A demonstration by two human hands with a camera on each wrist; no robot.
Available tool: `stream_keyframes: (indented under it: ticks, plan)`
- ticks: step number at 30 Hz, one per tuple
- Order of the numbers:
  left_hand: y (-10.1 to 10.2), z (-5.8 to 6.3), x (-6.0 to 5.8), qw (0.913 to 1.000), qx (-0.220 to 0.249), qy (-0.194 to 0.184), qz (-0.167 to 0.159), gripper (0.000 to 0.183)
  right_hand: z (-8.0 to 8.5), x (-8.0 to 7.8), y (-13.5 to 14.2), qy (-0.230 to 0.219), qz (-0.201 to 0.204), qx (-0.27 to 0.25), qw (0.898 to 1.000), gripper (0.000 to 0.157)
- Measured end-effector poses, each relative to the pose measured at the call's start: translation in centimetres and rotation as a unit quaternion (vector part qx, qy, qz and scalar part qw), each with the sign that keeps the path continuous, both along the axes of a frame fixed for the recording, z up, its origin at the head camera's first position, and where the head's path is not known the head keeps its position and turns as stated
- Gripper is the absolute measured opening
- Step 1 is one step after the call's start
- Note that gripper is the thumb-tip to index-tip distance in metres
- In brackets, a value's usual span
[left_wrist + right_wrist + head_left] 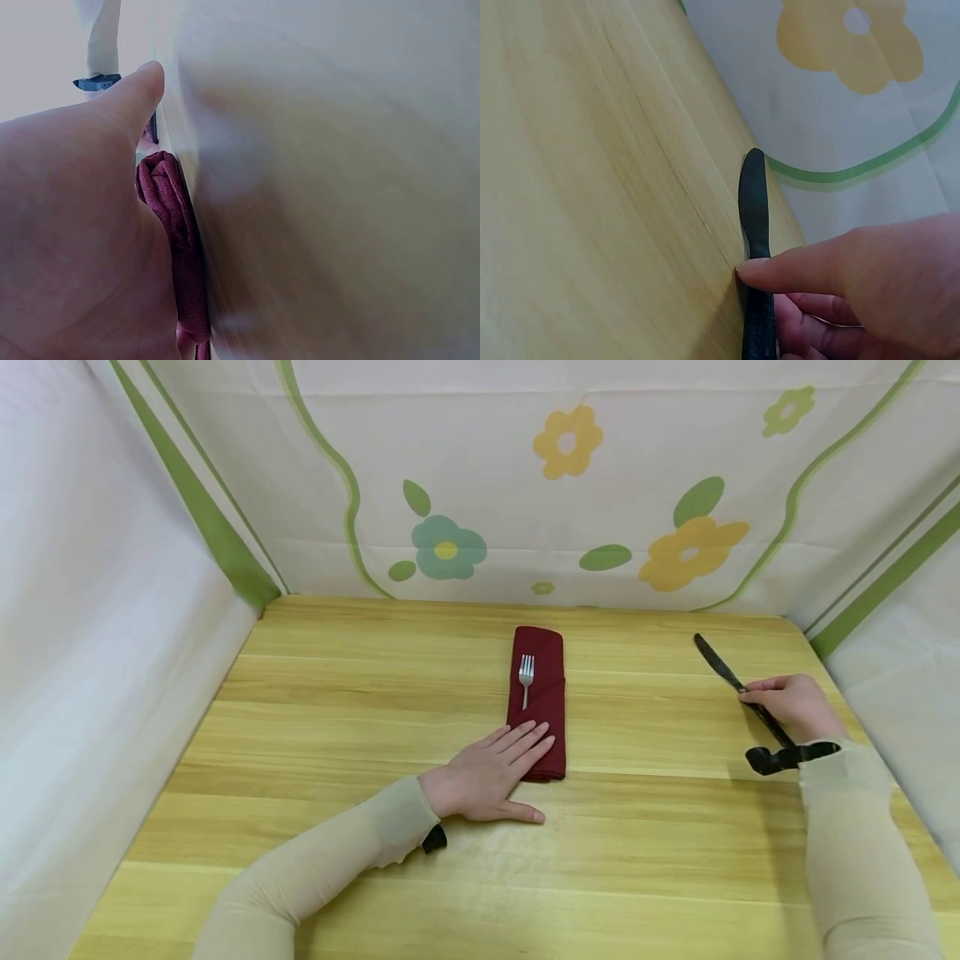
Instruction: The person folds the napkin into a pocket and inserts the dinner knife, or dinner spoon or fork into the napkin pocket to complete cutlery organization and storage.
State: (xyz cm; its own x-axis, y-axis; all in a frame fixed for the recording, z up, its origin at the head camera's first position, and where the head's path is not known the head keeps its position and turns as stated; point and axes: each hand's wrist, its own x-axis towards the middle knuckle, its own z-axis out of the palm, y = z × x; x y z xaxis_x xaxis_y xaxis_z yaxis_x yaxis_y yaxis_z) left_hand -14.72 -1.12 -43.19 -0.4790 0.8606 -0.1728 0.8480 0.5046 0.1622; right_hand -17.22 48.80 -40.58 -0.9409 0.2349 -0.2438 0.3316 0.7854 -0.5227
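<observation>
A folded dark red napkin (551, 693) lies lengthwise at the table's middle, with a small silver fork (526, 677) on it, tines toward the back. My left hand (495, 772) rests flat on the napkin's near end, fingers straight and the thumb spread out over the wood. In the left wrist view, the layered edge of the napkin (174, 217) shows beside the palm. Off to the right, my right hand (795, 703) pinches a black table knife (720, 664) near its middle between thumb and fingers. The knife's blade (754, 199) points toward the back of the table.
The wooden table (337, 727) has white fabric walls at the back and both sides. Printed flowers and green lines mark the back fabric (495, 468). Black straps circle both wrists, and the right strap (783, 758) sits close by the knife's handle.
</observation>
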Motion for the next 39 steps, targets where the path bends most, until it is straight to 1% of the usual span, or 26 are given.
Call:
stream_keyframes:
  ticks: [6, 14, 18, 22, 26, 29, 32, 35, 39]
  plan:
    - [0.0, 0.6, 0.1, 1.0, -0.005, -0.002, 0.001, 0.103, -0.4, -0.2, 0.2, -0.002, -0.016, -0.019, 1.0, 0.066]
    - [0.0, 0.2, 0.1, 1.0, -0.006, -0.003, 0.0, 0.104, -0.1, 0.0, 0.0, -0.003, -0.005, -0.017, 1.0, 0.064]
    - [0.0, 0.1, 0.1, 1.0, -0.001, -0.003, 0.0, 0.104, 0.2, 0.0, -0.3, -0.002, -0.008, -0.019, 1.0, 0.062]
    - [0.1, -0.1, 0.0, 1.0, -0.003, -0.001, -0.001, 0.104, 0.3, 0.1, -0.4, -0.003, -0.005, -0.032, 0.999, 0.064]
    - [0.1, -0.3, -0.1, 1.0, -0.004, 0.0, -0.001, 0.104, 0.4, 0.1, -0.5, -0.002, -0.005, -0.061, 0.998, 0.063]
    - [0.1, -0.3, -0.1, 1.0, -0.003, -0.001, -0.001, 0.103, 0.8, 0.0, -0.8, 0.005, -0.005, -0.077, 0.997, 0.061]
    - [0.2, -0.4, -0.1, 1.0, -0.002, -0.002, 0.0, 0.103, 1.3, -0.2, -1.2, 0.014, -0.001, -0.082, 0.997, 0.059]
    - [0.2, -0.3, -0.1, 1.0, -0.003, -0.002, 0.0, 0.103, 2.0, -0.2, -1.8, 0.022, 0.008, -0.092, 0.995, 0.061]
    - [0.2, -0.3, -0.1, 1.0, -0.004, -0.004, 0.003, 0.104, 3.1, -0.3, -3.2, 0.041, 0.018, -0.121, 0.992, 0.059]
